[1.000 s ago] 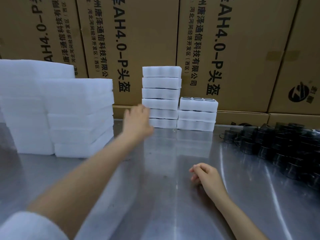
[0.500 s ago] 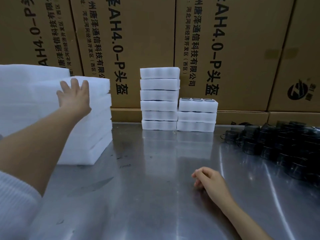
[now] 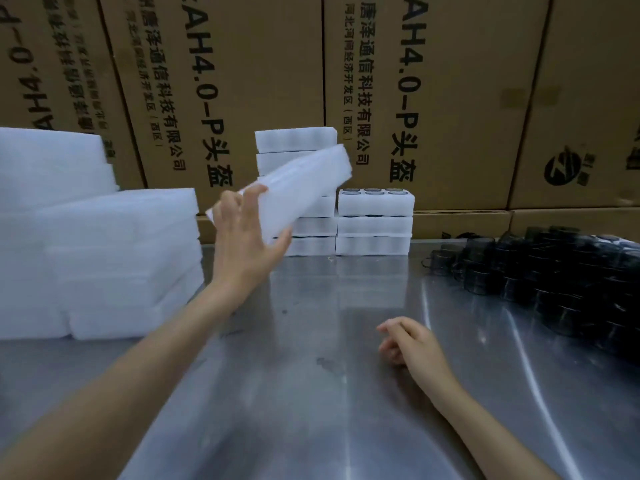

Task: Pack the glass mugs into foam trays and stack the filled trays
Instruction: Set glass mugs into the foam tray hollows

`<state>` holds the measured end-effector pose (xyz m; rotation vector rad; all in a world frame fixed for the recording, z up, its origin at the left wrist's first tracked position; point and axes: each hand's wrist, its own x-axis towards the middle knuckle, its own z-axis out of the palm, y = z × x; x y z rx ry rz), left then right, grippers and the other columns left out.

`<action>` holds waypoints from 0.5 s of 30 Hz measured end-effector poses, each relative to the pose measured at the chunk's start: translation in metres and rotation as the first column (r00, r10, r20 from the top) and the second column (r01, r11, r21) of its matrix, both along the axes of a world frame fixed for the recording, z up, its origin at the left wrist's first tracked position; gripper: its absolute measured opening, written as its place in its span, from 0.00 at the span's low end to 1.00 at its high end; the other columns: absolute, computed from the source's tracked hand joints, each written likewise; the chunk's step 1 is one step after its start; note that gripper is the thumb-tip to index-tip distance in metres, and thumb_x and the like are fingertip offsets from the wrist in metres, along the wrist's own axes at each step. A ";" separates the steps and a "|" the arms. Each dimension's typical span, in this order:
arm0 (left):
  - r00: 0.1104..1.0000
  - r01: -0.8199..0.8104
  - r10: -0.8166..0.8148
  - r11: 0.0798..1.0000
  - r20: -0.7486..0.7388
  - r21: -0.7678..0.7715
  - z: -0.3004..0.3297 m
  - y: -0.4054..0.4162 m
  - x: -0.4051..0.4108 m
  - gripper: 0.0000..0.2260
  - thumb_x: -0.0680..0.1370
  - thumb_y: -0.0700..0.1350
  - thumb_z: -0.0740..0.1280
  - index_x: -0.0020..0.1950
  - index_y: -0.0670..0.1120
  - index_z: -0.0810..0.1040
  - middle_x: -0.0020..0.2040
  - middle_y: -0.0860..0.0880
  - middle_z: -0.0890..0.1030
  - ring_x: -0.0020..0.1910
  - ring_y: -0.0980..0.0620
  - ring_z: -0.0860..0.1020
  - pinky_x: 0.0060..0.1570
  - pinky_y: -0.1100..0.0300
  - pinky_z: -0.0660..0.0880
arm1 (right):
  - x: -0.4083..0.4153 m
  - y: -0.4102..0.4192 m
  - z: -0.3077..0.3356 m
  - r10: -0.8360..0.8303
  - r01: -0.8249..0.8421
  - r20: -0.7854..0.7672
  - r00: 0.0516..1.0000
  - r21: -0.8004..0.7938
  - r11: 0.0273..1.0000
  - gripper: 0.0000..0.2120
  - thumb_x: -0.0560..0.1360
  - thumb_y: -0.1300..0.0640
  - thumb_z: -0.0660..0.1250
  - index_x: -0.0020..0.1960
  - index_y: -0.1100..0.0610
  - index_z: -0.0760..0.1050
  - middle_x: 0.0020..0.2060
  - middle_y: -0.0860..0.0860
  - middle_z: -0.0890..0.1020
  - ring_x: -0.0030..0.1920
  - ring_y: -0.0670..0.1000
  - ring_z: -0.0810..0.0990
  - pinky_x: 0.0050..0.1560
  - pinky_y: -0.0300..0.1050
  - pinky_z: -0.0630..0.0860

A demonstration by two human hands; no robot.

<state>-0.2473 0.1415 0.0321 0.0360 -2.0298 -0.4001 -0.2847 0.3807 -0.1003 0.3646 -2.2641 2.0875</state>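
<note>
Head view, left hand: our left hand [image 3: 247,237] holds a foam tray [image 3: 287,188] in the air, fingers spread over its near end with the thumb underneath; the tray tilts up to the right and is blurred
Head view, right hand: our right hand [image 3: 408,341] rests on the table [image 3: 311,393], fingers loosely curled and holding nothing
Head view, tray: it hangs above the table, between the pile of foam [image 3: 121,258] at left and the two stacks [image 3: 374,223] at the back wall; we cannot tell whether its pockets face up
Head view, mugs: the dark mugs [image 3: 554,278] crowd the table's right side, well apart from the tray; the top of the shorter stack shows mug rims in its pockets
Risk, grip: we judge the one-handed hold at one end to be loose; a light tray could flip or slip from the fingers
Risk, stacks: the tray's far end passes in front of the taller stack; a swing too wide could knock its top layers over
Risk, mugs: glass packed close could chip if the tray lands among the mugs; we would set it down in the middle of the table
Backdrop: cardboard cartons [image 3: 433,98] line the wall behind
</note>
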 end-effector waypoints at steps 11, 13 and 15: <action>0.863 0.496 -0.478 0.733 -0.165 0.466 -0.107 0.091 0.023 0.10 0.72 0.54 0.58 0.45 0.50 0.74 0.45 0.53 0.74 0.46 0.58 0.74 0.46 0.64 0.67 | -0.032 0.077 0.016 0.266 0.121 0.441 0.857 -0.675 0.728 0.30 0.76 0.33 0.51 0.60 0.56 0.72 0.57 0.60 0.78 0.59 0.61 0.75 0.62 0.55 0.67; 0.833 0.540 -0.528 0.713 -0.165 0.446 -0.110 0.094 0.025 0.13 0.74 0.52 0.57 0.41 0.47 0.76 0.41 0.52 0.76 0.43 0.57 0.75 0.44 0.66 0.67 | -0.034 0.086 0.017 0.317 0.072 0.429 0.846 -0.681 0.729 0.33 0.76 0.32 0.51 0.63 0.56 0.76 0.59 0.59 0.80 0.61 0.60 0.76 0.61 0.56 0.69; 0.824 0.546 -0.560 0.747 -0.085 0.380 -0.115 0.094 0.027 0.15 0.76 0.52 0.55 0.39 0.46 0.77 0.40 0.52 0.76 0.42 0.57 0.75 0.44 0.65 0.68 | -0.034 0.091 0.020 0.367 -0.003 0.405 0.838 -0.668 0.744 0.32 0.75 0.33 0.52 0.59 0.55 0.81 0.58 0.57 0.81 0.57 0.61 0.80 0.56 0.56 0.73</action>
